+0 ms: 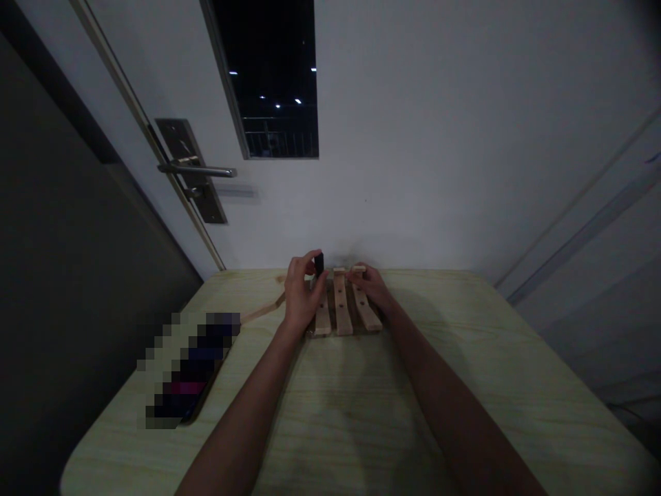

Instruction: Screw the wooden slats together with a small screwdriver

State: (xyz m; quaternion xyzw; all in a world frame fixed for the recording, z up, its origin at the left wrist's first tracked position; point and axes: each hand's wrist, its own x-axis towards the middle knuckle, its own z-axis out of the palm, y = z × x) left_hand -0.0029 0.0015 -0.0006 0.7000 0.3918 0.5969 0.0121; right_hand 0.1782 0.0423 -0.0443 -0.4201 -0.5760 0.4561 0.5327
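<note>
Three pale wooden slats [341, 306] lie side by side at the far middle of the light wooden table [361, 413]; each has small holes. My left hand [301, 293] is at their left end, fingers pinched on a small black object [319, 263] held upright above the leftmost slat. My right hand [369, 286] rests on the rightmost slat, its fingers closed over the slat's far end.
A flat dark device [193, 368], blurred out, lies on the table's left side. A thin wooden strip [263, 311] lies left of the slats. Behind the table stands a white wall with a dark window [271, 76], and a door with a metal handle [199, 170] at left.
</note>
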